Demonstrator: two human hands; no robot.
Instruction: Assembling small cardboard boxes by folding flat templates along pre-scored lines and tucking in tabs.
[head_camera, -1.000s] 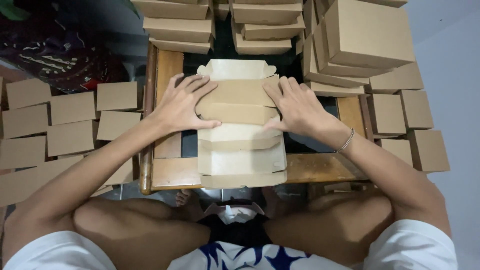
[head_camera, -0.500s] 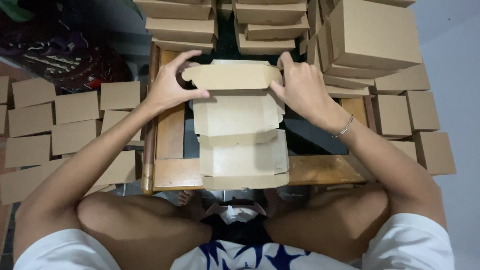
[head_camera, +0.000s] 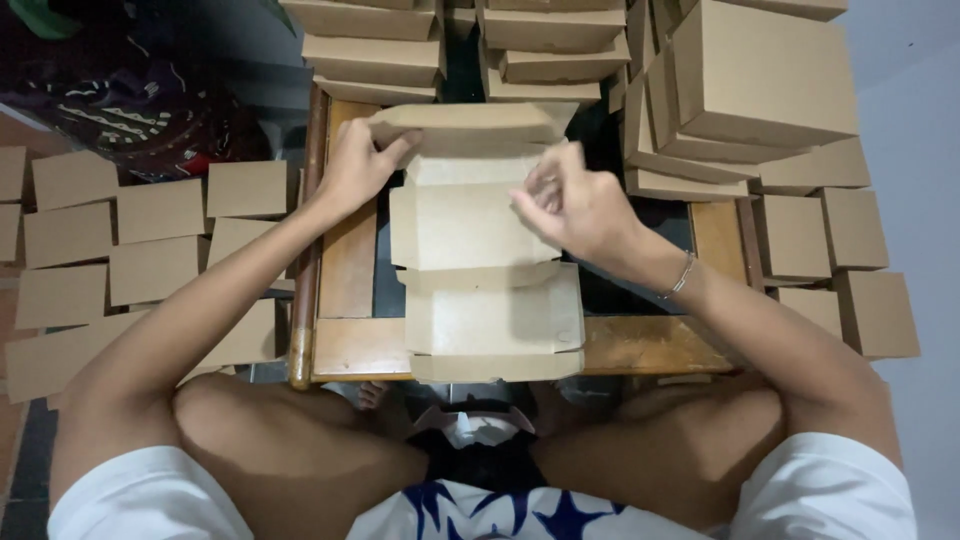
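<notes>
A flat brown cardboard box blank (head_camera: 487, 260) lies unfolded on a small wooden table (head_camera: 350, 345) in front of me. My left hand (head_camera: 358, 165) grips the far flap of the blank at its left end and holds it folded up. My right hand (head_camera: 575, 205) hovers over the blank's right side, fingers loosely curled, with a thin bracelet at the wrist. It holds nothing that I can see.
Finished brown boxes (head_camera: 760, 75) are stacked at the back and right of the table. More folded boxes (head_camera: 375, 60) pile up at the far edge. Several flat cardboard blanks (head_camera: 150, 255) lie on the floor to the left. My bare knees sit under the table's near edge.
The blank was pressed flat under both hands, then its far flap was lifted. My right hand has now let go of the flap and moved inward over the blank.
</notes>
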